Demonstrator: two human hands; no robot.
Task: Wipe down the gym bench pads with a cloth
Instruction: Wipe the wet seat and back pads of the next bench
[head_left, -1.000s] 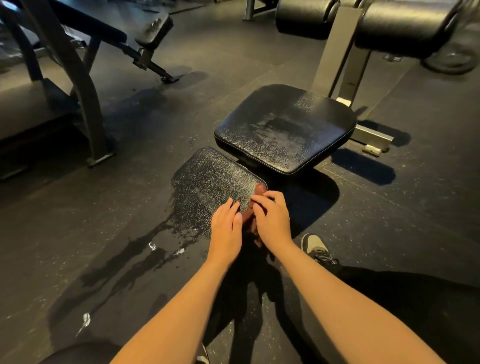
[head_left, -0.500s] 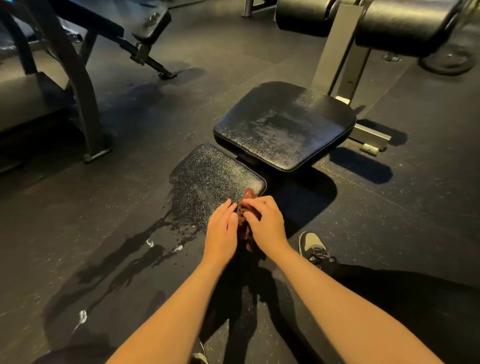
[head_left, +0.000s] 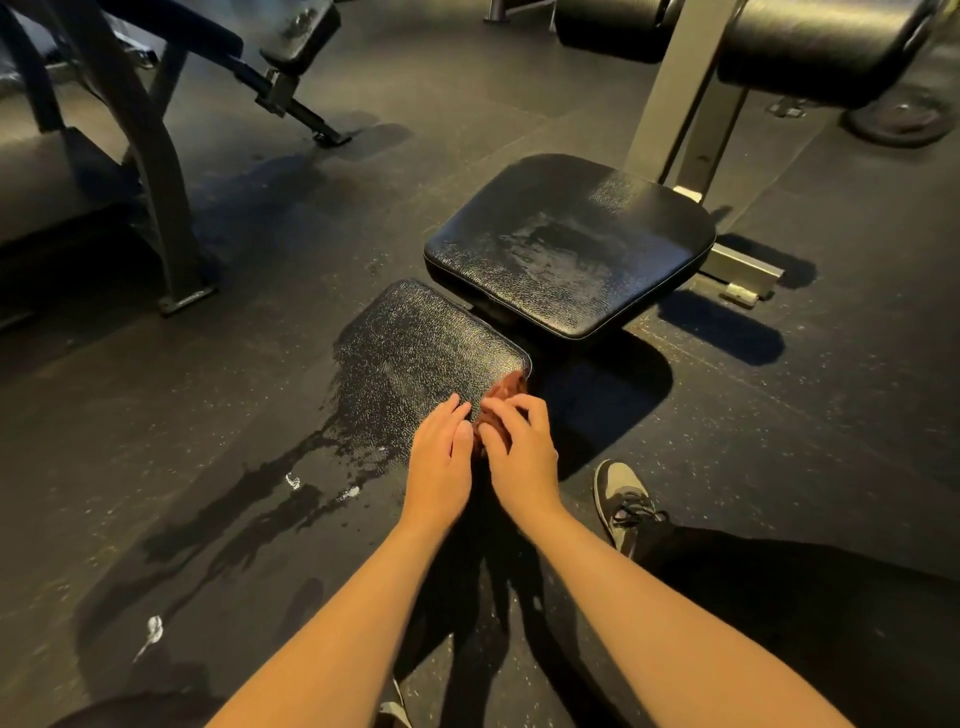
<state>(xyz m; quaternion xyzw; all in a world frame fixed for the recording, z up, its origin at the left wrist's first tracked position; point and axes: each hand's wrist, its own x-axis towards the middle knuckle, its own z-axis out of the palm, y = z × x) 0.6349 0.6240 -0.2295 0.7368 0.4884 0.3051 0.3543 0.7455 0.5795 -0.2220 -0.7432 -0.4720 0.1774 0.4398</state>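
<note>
Reddish-brown cloth bunched at near right corner of lower pad. Right hand curled over it, fingertips pinching fabric. Left hand flat, fingers straight, resting on pad just beside cloth. Upper pad pretty streaky, wet-looking.

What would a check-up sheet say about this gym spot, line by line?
Surface: dark rubber floor, with wet streaks running away from the near pad.
Job's things: near pad speckled with droplets; seat pad behind it, partly smeared; reddish-brown cloth at the near pad's right corner.
Clutter: white flecks on the floor.
Hands: left hand flat on the near pad beside the cloth; right hand curled, grips the cloth.
Cables: nothing seen.
Surroundings: roller pads, weight plate, another bench frame, a shoe.
</note>
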